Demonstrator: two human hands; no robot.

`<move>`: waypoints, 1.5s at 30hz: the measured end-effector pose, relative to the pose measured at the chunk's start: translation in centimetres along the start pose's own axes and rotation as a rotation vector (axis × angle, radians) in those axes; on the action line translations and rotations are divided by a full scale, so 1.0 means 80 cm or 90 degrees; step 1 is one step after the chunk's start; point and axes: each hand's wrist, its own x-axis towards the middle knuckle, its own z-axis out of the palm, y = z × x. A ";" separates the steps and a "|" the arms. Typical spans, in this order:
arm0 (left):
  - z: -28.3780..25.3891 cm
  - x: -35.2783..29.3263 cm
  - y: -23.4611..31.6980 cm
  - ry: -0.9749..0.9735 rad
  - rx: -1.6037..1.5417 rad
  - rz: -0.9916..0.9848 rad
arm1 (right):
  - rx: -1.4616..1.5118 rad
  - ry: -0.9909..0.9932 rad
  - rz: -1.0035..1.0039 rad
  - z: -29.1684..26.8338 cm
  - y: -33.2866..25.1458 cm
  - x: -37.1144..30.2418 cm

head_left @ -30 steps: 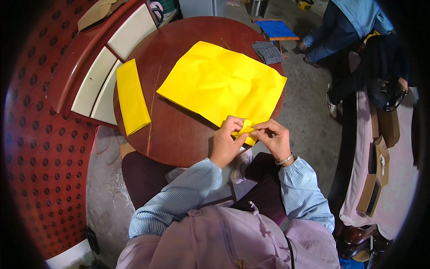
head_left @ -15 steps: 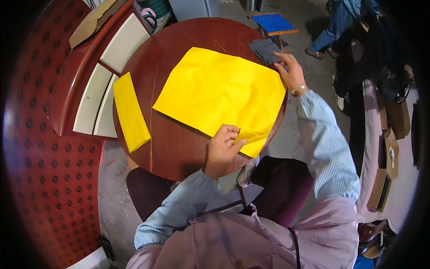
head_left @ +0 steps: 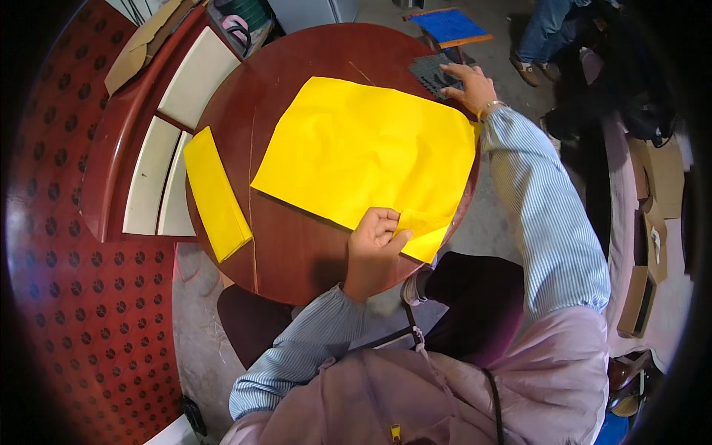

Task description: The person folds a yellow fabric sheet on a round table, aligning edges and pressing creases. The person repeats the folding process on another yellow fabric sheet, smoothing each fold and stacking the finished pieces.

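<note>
While my left hand pinches the folded near corner of the yellow sheet spread on the round table, my right hand rests open-fingered on a dark pad at the table's far edge.

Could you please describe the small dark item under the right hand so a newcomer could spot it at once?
On the round reddish-brown wooden table, follow the large yellow paper sheet to its far right corner. There the right hand rests on a flat dark grey gridded pad, the only dark thing on the tabletop.
</note>
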 end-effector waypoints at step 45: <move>-0.012 -0.013 -0.003 -0.107 0.242 0.157 | 0.668 -0.174 0.000 -0.050 -0.076 -0.334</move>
